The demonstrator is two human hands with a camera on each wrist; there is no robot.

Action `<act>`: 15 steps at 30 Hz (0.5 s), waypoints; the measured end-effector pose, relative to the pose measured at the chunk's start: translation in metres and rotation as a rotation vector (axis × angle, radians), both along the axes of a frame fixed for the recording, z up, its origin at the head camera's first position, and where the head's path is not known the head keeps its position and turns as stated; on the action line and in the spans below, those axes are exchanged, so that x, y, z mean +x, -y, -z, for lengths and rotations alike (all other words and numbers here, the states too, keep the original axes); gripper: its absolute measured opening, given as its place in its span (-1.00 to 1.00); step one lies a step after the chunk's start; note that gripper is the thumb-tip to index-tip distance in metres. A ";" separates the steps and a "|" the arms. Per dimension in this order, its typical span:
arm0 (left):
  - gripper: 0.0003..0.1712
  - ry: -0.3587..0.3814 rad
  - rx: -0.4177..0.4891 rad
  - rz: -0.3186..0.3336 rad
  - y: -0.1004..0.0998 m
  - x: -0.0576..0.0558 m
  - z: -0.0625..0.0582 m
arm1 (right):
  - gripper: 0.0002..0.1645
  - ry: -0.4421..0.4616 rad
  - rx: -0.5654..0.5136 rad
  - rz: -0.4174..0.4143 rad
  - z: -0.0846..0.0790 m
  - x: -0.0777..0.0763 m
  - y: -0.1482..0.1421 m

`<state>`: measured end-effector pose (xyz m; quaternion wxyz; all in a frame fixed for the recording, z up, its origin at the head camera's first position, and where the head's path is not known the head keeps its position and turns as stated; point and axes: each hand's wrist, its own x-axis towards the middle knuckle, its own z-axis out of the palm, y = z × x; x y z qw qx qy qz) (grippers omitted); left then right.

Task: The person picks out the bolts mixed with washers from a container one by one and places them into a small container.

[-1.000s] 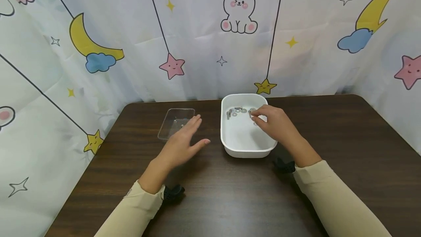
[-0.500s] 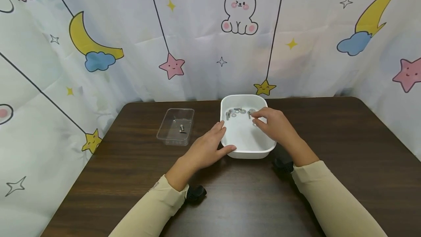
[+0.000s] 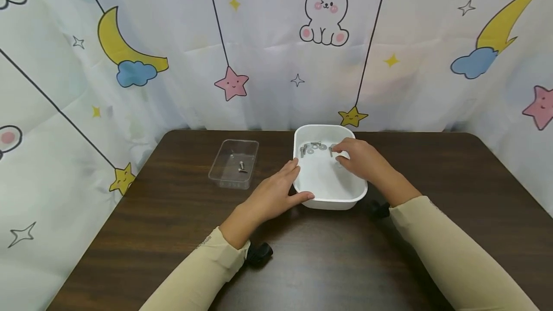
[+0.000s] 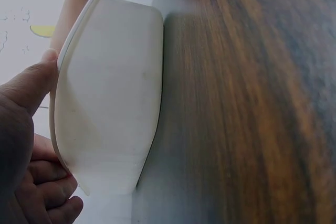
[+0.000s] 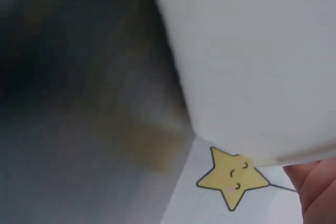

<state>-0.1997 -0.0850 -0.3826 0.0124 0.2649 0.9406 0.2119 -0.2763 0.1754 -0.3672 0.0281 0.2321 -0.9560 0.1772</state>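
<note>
Head view shows left hand point(image 3: 272, 195) spread on tub point(image 3: 329, 187), right hand point(image 3: 362, 158) at screw point(image 3: 331, 152), pinch unclear

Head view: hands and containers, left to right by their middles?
Clear container → left hand → white tub → right hand.

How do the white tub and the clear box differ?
The white tub is opaque; the clear box is see-through.
The tub looks larger and longer than the box.
The tub holds several screws and washers; in the box I see only two screws.
The left hand touches the tub's rim; neither hand touches the box.
Shared: both are open-topped with rounded corners, on the dark table.
</note>
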 end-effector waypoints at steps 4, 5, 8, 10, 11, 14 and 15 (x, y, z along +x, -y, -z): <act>-0.02 0.008 0.002 0.001 -0.001 0.000 -0.001 | -0.62 0.031 0.102 -0.018 0.000 -0.013 0.001; -0.01 0.011 0.003 0.000 -0.001 0.000 -0.001 | -0.61 0.041 0.125 -0.021 0.000 -0.016 0.002; -0.01 0.011 0.008 0.001 -0.001 0.000 -0.001 | -0.59 0.071 0.193 -0.024 0.001 -0.023 0.004; -0.01 0.009 0.009 0.001 -0.001 0.000 0.000 | -0.57 0.090 0.232 -0.024 0.002 -0.027 0.006; 0.00 0.009 0.011 0.001 -0.001 0.000 0.000 | -0.57 0.100 0.248 -0.021 0.003 -0.029 0.008; -0.01 0.009 0.013 -0.001 -0.001 0.000 0.000 | -0.55 0.112 0.306 -0.017 0.007 -0.034 0.011; 0.00 0.008 0.012 -0.001 -0.001 0.000 0.000 | -0.55 0.105 0.327 -0.023 0.008 -0.035 0.012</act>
